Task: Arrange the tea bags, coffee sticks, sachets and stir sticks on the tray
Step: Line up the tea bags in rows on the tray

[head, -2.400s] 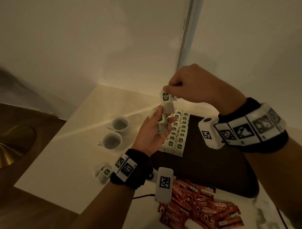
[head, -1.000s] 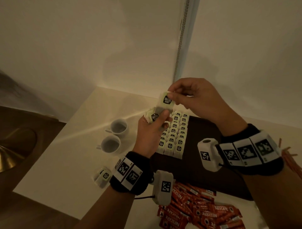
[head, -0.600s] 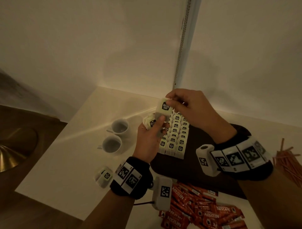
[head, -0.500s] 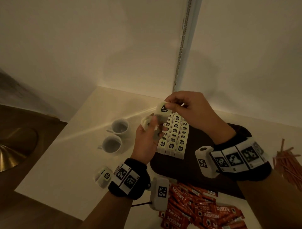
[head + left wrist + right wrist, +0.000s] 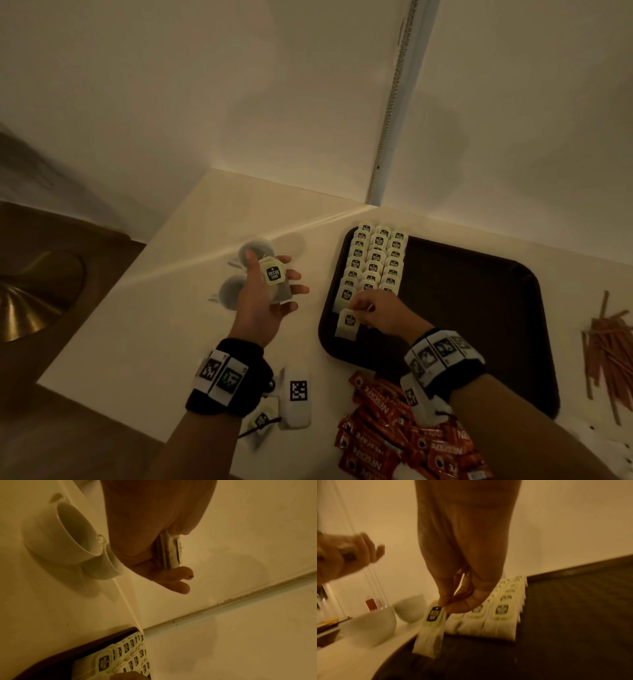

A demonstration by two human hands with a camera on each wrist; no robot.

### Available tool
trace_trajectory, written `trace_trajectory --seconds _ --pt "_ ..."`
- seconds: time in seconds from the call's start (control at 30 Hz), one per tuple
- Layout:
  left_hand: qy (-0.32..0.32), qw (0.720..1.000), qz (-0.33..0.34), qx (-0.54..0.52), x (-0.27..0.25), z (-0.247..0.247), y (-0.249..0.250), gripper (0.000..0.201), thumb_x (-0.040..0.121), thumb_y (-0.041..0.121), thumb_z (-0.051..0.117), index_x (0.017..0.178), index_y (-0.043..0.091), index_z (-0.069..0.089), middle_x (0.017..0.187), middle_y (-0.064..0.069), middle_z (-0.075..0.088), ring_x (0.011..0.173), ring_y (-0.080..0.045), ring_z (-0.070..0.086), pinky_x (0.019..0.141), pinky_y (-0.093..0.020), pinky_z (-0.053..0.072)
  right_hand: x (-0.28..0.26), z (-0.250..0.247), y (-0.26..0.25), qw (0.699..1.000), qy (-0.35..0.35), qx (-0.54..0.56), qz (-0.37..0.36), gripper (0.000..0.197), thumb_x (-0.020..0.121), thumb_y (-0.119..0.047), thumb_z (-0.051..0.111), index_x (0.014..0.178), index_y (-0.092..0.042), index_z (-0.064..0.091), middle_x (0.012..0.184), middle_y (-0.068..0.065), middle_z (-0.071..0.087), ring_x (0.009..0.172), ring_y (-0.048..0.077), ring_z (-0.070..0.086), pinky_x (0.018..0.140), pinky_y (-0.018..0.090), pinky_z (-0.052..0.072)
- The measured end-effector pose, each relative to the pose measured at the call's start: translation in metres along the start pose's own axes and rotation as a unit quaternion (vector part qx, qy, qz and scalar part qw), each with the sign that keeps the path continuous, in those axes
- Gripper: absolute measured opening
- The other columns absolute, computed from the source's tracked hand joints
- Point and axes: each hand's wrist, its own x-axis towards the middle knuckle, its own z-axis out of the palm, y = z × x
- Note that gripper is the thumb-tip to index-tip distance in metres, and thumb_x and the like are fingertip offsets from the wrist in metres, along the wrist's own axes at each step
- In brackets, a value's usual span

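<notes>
A dark brown tray (image 5: pixel 479 308) lies on the white counter, with three rows of pale tea bags (image 5: pixel 375 260) along its left side. My right hand (image 5: pixel 373 310) pinches one tea bag (image 5: pixel 347 323) by its top at the near end of the left row; its lower edge touches the tray (image 5: pixel 556 628) in the right wrist view, where the tea bag (image 5: pixel 431 627) hangs tilted. My left hand (image 5: pixel 270 291) hovers left of the tray, palm up, holding a small stack of tea bags (image 5: pixel 274 275), seen edge-on as the stack (image 5: pixel 169 553) in the left wrist view.
Two white cups (image 5: pixel 233 291) stand under my left hand. Red coffee sticks (image 5: pixel 394 438) lie heaped near the counter's front edge. Brown stir sticks (image 5: pixel 609 353) lie right of the tray. One tea bag (image 5: pixel 262 419) lies below my left wrist. Walls meet behind the counter.
My right hand has come down from the stack with one tea bag to the near end of the left row. My left hand has moved left, away from the tray, still holding the stack.
</notes>
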Motion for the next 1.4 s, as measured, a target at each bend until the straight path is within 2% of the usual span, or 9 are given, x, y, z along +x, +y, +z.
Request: trace_trajectory --seconds 0.13,0.47,0.6,0.67,0.77,0.83,0.93,1.17,1.4 --pt "0.002 1.000 -0.012 -0.019 0.001 -0.002 -0.001 0.070 0.091 0.069 0.016 0.092 0.015 0.060 0.067 -0.003 0.066 0.059 -0.019 0.064 0.042 -0.018 0.036 0.011 0.017 0.006 0.997 0.062 0.033 0.016 0.012 0.086 -0.012 0.065 0.098 -0.007 0.064 0.096 0.008 0.066 0.079 0.015 0.059 0.083 0.037 0.054" --pt "-0.010 1.000 -0.018 -0.017 0.006 -0.004 -0.003 0.077 0.091 0.070 0.010 0.091 0.012 0.061 0.076 -0.009 0.072 0.066 -0.022 0.069 0.043 -0.018 0.042 0.030 0.028 0.001 0.989 0.147 0.016 0.028 0.012 0.085 -0.008 0.065 0.096 -0.004 0.067 0.101 0.010 0.067 0.094 0.020 0.060 0.076 0.019 0.041" --pt "-0.026 0.999 -0.029 0.006 0.005 -0.003 -0.005 0.078 0.091 0.069 0.010 0.092 0.010 0.062 0.084 -0.012 0.074 0.072 -0.023 0.071 0.044 -0.019 0.046 0.032 0.028 -0.003 0.985 0.169 0.022 0.031 0.012 0.084 -0.010 0.067 0.095 -0.005 0.064 0.094 0.010 0.066 0.089 0.022 0.061 0.074 0.024 0.045" --pt "-0.038 0.998 -0.044 0.017 0.004 -0.004 -0.004 0.078 0.091 0.068 0.013 0.095 0.009 0.063 0.091 -0.013 0.074 0.078 -0.025 0.072 0.047 -0.020 0.050 0.027 0.022 -0.017 0.974 0.217 0.066 0.000 0.013 0.085 -0.015 0.066 0.095 -0.008 0.062 0.088 0.005 0.062 0.080 0.017 0.058 0.071 0.026 0.047" --pt "-0.057 0.997 -0.048 0.032 0.003 0.000 -0.004 0.077 0.092 0.066 0.015 0.100 0.007 0.064 0.095 -0.012 0.074 0.084 -0.024 0.071 0.053 -0.022 0.054 0.008 0.004 -0.058 0.932 0.286 0.144 -0.170 0.012 0.087 -0.021 0.065 0.095 -0.013 0.063 0.083 -0.006 0.052 0.073 0.002 0.050 0.068 0.017 0.042" --pt "-0.068 0.996 -0.044 0.026 0.001 0.006 -0.002 0.072 0.094 0.063 0.017 0.106 0.010 0.064 0.098 -0.008 0.073 0.089 -0.022 0.071 0.058 -0.024 0.055 -0.004 -0.007 -0.084 0.922 0.240 0.129 -0.275 0.025 0.082 -0.029 0.069 0.104 -0.017 0.065 0.091 -0.005 0.049 0.083 0.001 0.050 0.075 0.010 0.040" --pt "-0.103 0.994 -0.033 0.013 -0.004 0.017 0.002 0.068 0.096 0.061 0.015 0.117 0.015 0.061 0.109 -0.009 0.071 0.102 -0.021 0.068 0.071 -0.030 0.058 -0.009 -0.014 -0.103 0.928 0.185 0.030 -0.323 0.041 0.077 -0.030 0.073 0.115 -0.020 0.063 0.100 -0.003 0.047 0.094 0.009 0.048 0.084 0.016 0.040" --pt "-0.141 0.990 -0.013 -0.016 -0.010 0.028 0.009 0.062 0.086 0.062 0.032 0.123 0.020 0.058 0.117 -0.008 0.069 0.107 -0.023 0.066 0.076 -0.029 0.058 -0.020 -0.052 -0.122 0.924 0.239 0.087 -0.284 0.016 0.078 -0.014 0.073 0.092 -0.014 0.065 0.078 -0.004 0.063 0.071 0.001 0.055 0.063 0.007 0.039" --pt "-0.129 0.979 0.033 -0.152 -0.015 0.047 0.005 0.036 0.083 0.030 0.055 0.114 0.012 0.059 0.109 -0.002 0.071 0.104 -0.020 0.067 0.066 -0.018 0.055 -0.051 -0.101 -0.170 0.938 0.202 -0.007 -0.282 0.020 0.077 -0.034 0.074 0.077 -0.015 0.069 0.066 -0.008 0.063 0.059 0.005 0.055 0.056 0.012 0.041"
